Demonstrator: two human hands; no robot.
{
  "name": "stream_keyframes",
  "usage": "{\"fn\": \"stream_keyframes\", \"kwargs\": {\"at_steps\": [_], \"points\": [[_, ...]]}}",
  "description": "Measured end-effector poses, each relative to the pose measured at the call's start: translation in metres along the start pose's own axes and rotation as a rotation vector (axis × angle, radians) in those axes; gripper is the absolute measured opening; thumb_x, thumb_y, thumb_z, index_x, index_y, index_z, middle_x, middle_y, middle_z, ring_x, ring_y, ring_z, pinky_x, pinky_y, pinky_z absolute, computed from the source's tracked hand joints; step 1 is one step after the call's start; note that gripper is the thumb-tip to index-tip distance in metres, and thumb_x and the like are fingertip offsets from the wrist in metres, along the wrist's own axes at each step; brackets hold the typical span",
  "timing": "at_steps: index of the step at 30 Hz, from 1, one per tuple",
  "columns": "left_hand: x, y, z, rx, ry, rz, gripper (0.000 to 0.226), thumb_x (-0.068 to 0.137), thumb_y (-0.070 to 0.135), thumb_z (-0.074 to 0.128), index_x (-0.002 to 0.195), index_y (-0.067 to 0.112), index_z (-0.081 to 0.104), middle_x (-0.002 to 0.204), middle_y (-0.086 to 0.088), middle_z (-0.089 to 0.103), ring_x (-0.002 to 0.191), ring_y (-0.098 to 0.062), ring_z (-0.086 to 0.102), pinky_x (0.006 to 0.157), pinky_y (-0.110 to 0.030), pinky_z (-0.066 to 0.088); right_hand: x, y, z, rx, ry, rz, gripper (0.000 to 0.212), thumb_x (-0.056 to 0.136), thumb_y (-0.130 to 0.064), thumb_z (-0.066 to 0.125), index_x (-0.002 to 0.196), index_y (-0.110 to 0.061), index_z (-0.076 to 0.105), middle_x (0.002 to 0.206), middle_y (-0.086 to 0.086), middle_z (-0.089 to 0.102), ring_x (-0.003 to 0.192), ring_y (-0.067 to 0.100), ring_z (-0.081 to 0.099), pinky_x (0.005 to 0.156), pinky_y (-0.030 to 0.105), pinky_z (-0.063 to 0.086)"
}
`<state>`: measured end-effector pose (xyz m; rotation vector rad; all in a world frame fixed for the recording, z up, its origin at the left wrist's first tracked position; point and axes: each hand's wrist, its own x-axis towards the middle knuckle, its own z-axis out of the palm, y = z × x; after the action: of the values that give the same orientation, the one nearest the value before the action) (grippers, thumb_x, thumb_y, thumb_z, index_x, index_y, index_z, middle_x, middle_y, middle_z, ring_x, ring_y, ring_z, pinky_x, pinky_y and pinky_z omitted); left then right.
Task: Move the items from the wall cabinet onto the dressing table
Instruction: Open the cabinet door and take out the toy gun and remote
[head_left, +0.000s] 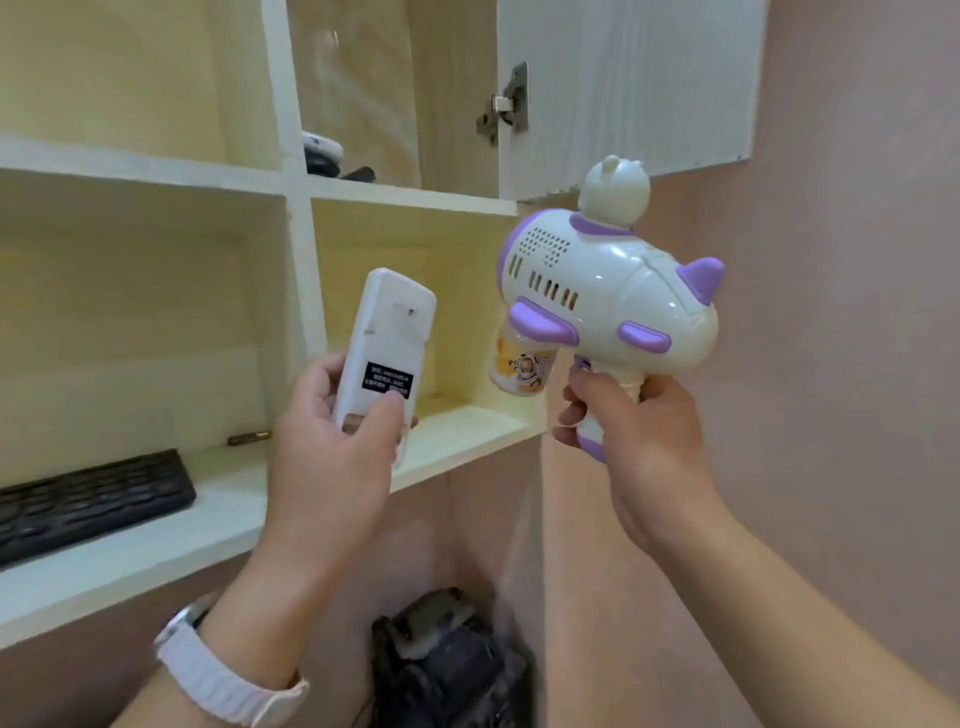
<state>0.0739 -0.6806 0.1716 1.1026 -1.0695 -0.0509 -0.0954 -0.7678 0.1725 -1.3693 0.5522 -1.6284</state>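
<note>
Pale pink wall (857, 364) backs a white wooden wall cabinet with cream-lined open compartments (298, 249), and both hands are raised in front of its lower right compartment, each carrying one item. The left hand (332, 431) is wrapped round the lower end of a white rectangular plastic remote control (384, 338), held back-side up with the thumb on its black label. The right hand (639, 431) is closed round the handle of a white and purple plastic toy bubble gun with a bear head on top (613, 291). Both items are clear of the shelves, so the step in hand looks like the carry to the dressing table, which is out of view. The toy is top-heavy and has a small bottle hanging under its nose, so it should be kept upright with a firm hold and set down gently. The open white cabinet door (634, 78) hangs just above the toy and could be knocked as the arm turns away. A dark bulky object on the floor (447, 660) lies below, underfoot. Yet to be moved are a black computer keyboard (88, 499), a small dark cylinder (249, 437) behind it and some white and dark objects in the upper compartment (322, 156).
</note>
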Motion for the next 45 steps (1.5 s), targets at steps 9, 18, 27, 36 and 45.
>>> {"fn": "stream_keyframes", "kwargs": {"at_steps": [9, 18, 27, 36, 45], "points": [[-0.106, -0.054, 0.029, -0.383, -0.337, -0.374, 0.024, 0.091, 0.001, 0.058, 0.106, 0.02, 0.06, 0.095, -0.005, 0.074, 0.08, -0.023, 0.073, 0.062, -0.036, 0.056, -0.117, 0.02, -0.077, -0.2, 0.342, 0.156, 0.016, 0.078, -0.013, 0.067, 0.092, -0.005, 0.065, 0.074, 0.002, 0.059, 0.065, 0.018, 0.055, 0.067, 0.039, 0.06], [-0.225, -0.021, 0.059, -0.541, -0.627, -0.572, 0.03, 0.089, -0.001, 0.062, 0.11, 0.017, 0.055, 0.1, -0.005, 0.073, 0.082, -0.023, 0.074, 0.063, -0.035, 0.056, -0.243, -0.018, -0.158, -0.226, 0.586, 0.257, 0.013, 0.087, 0.001, 0.057, 0.086, -0.01, 0.064, 0.075, 0.005, 0.057, 0.068, 0.02, 0.052, 0.063, 0.034, 0.054], [-0.387, 0.074, 0.078, -0.664, -0.877, -0.743, 0.031, 0.089, -0.001, 0.061, 0.113, 0.017, 0.052, 0.097, 0.0, 0.074, 0.086, -0.027, 0.073, 0.064, -0.035, 0.053, -0.409, -0.112, -0.24, -0.266, 0.851, 0.288, 0.012, 0.086, -0.001, 0.06, 0.084, -0.012, 0.063, 0.077, 0.005, 0.059, 0.067, 0.018, 0.054, 0.065, 0.037, 0.056], [-0.563, 0.214, 0.074, -0.732, -1.291, -0.787, 0.028, 0.09, -0.001, 0.06, 0.108, 0.018, 0.053, 0.099, -0.003, 0.071, 0.082, -0.023, 0.074, 0.054, -0.026, 0.052, -0.613, -0.238, -0.301, -0.293, 1.198, 0.182, 0.01, 0.087, 0.0, 0.061, 0.094, -0.007, 0.061, 0.081, 0.009, 0.056, 0.065, 0.016, 0.052, 0.063, 0.035, 0.055], [-0.696, 0.328, 0.063, -0.801, -1.712, -0.72, 0.026, 0.089, -0.002, 0.059, 0.107, 0.016, 0.052, 0.099, -0.009, 0.071, 0.08, -0.025, 0.074, 0.059, -0.033, 0.054, -0.758, -0.33, -0.312, -0.315, 1.566, 0.0, 0.015, 0.086, 0.001, 0.06, 0.079, -0.012, 0.062, 0.069, 0.004, 0.056, 0.068, 0.018, 0.053, 0.067, 0.038, 0.058]]}}
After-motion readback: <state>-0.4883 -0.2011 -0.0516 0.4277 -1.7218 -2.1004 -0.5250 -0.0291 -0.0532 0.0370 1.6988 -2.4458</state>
